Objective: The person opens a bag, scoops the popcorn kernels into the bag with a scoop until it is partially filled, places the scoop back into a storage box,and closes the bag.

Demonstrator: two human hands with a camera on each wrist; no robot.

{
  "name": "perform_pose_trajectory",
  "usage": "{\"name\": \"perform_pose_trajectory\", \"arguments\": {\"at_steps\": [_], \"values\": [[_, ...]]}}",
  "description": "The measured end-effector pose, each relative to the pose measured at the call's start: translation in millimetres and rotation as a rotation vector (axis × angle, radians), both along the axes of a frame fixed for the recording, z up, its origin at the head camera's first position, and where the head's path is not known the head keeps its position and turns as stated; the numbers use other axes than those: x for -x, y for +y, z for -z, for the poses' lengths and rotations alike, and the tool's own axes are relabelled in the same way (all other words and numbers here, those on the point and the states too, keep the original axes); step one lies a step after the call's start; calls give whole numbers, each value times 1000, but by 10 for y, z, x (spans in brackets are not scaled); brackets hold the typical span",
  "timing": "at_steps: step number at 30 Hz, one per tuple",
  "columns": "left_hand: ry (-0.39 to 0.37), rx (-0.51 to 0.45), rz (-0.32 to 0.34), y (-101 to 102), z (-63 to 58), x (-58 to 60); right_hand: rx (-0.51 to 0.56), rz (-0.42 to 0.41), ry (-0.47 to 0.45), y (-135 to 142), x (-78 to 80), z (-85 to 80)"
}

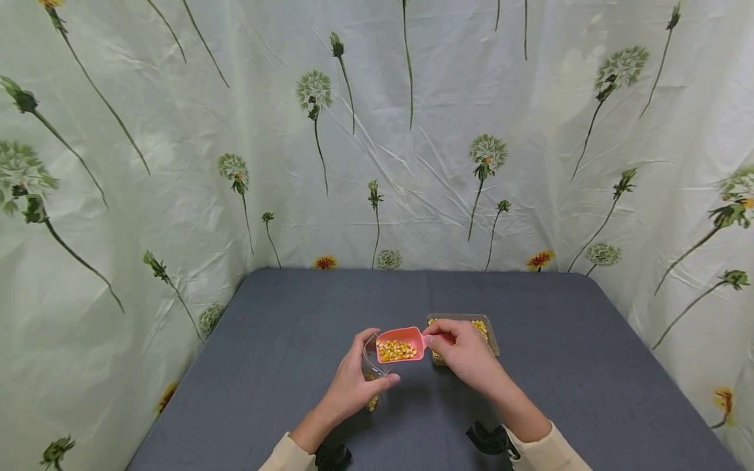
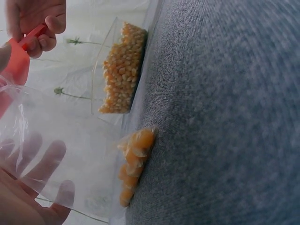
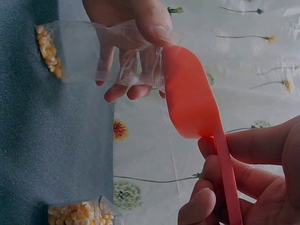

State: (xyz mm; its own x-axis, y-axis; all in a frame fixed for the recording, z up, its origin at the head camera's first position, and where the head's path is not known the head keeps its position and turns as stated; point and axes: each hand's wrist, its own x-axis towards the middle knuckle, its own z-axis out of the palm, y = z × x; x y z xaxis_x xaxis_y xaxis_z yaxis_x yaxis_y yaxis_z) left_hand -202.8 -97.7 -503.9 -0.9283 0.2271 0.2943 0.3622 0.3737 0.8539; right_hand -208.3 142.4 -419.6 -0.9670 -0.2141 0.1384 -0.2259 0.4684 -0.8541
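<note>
My left hand holds a clear plastic bag near its top, with thumb and fingers spread around the mouth. Yellow corn kernels lie in the bottom of the bag, down at the table. My right hand pinches the handle of a coral-pink scoop. Corn kernels cover the scoop's bowl, whose front edge is right at the bag's mouth. Behind the right hand stands a clear rectangular container with many corn kernels in it, partly hidden by that hand in the head view.
A dark grey cloth-covered table lies beneath everything. White curtains printed with dandelions hang along its back and sides. Black wrist devices sit by the cream sleeves.
</note>
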Motion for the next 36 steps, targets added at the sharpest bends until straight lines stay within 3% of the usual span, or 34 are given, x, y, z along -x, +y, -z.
{"name": "perform_pose_trajectory", "arguments": {"at_steps": [9,24,36], "values": [[-6,-26,13,-5,7,-16,-87,55,122,-96,-82,7],[16,-66,12,9,22,1,-300,148,449,-246,-189,14],[16,-91,13,1,47,12,-379,111,712,-281,-244,40]]}}
